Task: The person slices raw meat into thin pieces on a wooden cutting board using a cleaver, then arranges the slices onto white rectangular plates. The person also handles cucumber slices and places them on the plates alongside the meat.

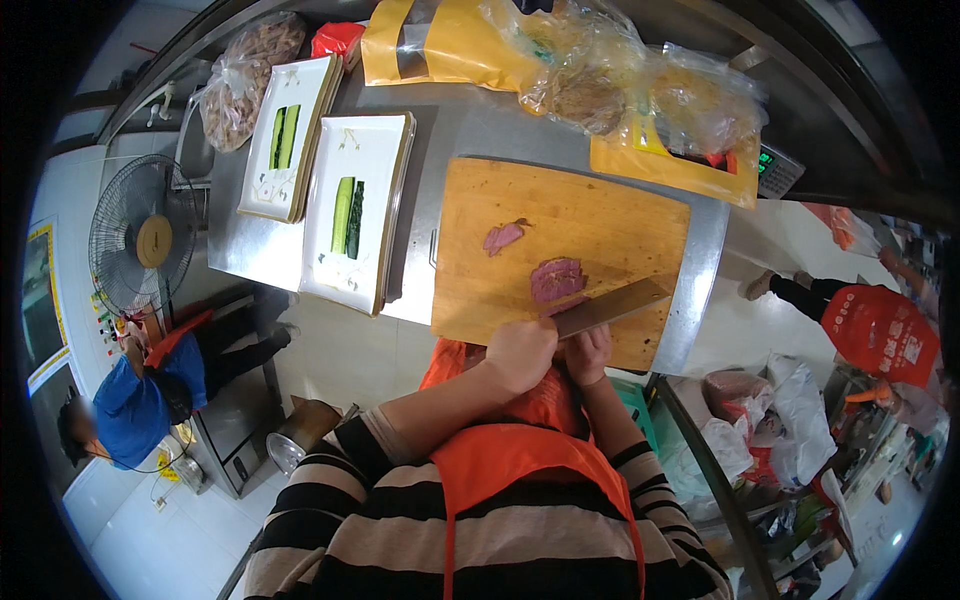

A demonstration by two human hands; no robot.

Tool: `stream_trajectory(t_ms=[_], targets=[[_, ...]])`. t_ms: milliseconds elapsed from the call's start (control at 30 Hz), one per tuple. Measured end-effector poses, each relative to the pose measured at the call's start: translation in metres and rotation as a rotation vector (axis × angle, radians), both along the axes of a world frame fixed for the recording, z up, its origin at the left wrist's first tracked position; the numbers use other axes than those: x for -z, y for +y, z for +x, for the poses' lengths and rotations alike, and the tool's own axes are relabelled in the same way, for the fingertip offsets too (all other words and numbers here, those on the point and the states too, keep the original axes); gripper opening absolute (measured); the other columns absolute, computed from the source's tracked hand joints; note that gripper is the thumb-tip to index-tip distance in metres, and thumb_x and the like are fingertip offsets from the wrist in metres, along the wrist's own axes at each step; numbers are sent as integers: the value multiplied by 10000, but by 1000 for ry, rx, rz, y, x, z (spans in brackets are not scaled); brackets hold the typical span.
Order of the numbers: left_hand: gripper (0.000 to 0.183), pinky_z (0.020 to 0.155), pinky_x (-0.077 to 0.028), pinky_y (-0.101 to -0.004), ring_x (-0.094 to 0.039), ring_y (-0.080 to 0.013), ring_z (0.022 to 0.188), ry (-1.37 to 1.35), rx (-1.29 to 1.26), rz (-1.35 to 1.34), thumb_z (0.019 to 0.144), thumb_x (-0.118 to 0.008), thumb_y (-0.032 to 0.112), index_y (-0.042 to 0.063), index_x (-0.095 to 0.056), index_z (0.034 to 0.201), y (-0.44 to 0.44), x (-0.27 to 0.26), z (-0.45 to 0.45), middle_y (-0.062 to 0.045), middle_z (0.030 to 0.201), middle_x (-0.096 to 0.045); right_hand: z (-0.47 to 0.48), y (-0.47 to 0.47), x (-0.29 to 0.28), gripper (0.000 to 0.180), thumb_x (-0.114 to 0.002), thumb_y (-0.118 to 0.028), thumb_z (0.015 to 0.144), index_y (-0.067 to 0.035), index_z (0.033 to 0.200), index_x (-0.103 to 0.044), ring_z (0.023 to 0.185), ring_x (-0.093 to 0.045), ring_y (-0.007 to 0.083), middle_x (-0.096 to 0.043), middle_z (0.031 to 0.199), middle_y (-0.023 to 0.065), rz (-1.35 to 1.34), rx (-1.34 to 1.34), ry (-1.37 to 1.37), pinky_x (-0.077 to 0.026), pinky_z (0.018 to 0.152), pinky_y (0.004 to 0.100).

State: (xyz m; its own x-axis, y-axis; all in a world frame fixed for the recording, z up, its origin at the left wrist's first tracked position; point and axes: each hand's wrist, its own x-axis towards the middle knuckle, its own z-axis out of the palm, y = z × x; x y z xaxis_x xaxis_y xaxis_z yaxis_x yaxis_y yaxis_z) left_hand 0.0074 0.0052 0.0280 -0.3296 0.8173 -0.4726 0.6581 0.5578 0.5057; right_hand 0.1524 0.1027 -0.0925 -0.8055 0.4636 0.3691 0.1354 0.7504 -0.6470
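Note:
My left hand (523, 354) is shut around the handle of a cleaver (611, 308), its broad blade pointing right across the near part of a wooden cutting board (480, 292). Just on the near side of the blade, the fingers of my right hand (587, 354) are bent; what lies under them is hidden. Against the blade's far side lies a pile of sliced reddish-pink meat (557, 279). Farther left on the board are a few loose meat slices (503, 238).
Stacked white rectangular plates (319, 247) and a second stack (259, 165) hold cucumber pieces. Bagged food (589, 97) and yellow pouches (457, 45) line the back of the steel table (420, 247). A digital scale (780, 171) is at right. One person (150, 390) stands left, another (877, 330) right.

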Motion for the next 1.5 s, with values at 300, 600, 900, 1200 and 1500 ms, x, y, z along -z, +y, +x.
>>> stream_trajectory(t_ms=[300, 600, 900, 1200, 1500], targets=[[177, 637, -542, -463, -675, -371, 720, -60, -67, -178, 808, -536, 155, 22, -602, 905, -55, -18, -15, -197, 785, -678, 3, 1, 5, 343, -682, 25, 731, 55, 1069, -632, 1070, -591, 450, -614, 1134, 229, 40, -54, 29, -463, 967, 547], [189, 610, -548, -435, -678, -350, 680, -11, -41, -141, 799, -560, 160, 7, -622, 889, -24, 0, -3, -186, 748, -677, -2, 3, -2, 281, -669, 28, 747, 56, 1026, -652, 1056, -606, 428, -639, 1060, 224, 3, -40, 18, -469, 969, 530], [156, 617, -560, -437, -691, -342, 706, -16, -68, -40, 800, -580, 139, 4, -656, 820, 6, 15, 2, -189, 774, -679, -8, 3, -7, 298, -657, 44, 715, 21, 1012, -654, 947, -611, 402, -636, 997, 172, 39, -25, 2, -500, 841, 474], [149, 633, -552, -462, -673, -366, 693, -31, 30, -19, 763, -588, 129, -3, -643, 807, -10, 19, -11, -195, 744, -669, -3, 3, -8, 214, -662, -10, 733, -19, 946, -656, 965, -579, 352, -610, 1021, 135, 58, 2, -35, -461, 830, 444], [155, 644, -547, -460, -676, -354, 724, 26, 23, -72, 776, -561, 137, 25, -656, 825, -47, 16, -3, -187, 797, -681, 13, 2, 6, 190, -673, -51, 745, -43, 935, -674, 958, -591, 343, -629, 994, 118, 61, 48, 45, -463, 835, 476]])
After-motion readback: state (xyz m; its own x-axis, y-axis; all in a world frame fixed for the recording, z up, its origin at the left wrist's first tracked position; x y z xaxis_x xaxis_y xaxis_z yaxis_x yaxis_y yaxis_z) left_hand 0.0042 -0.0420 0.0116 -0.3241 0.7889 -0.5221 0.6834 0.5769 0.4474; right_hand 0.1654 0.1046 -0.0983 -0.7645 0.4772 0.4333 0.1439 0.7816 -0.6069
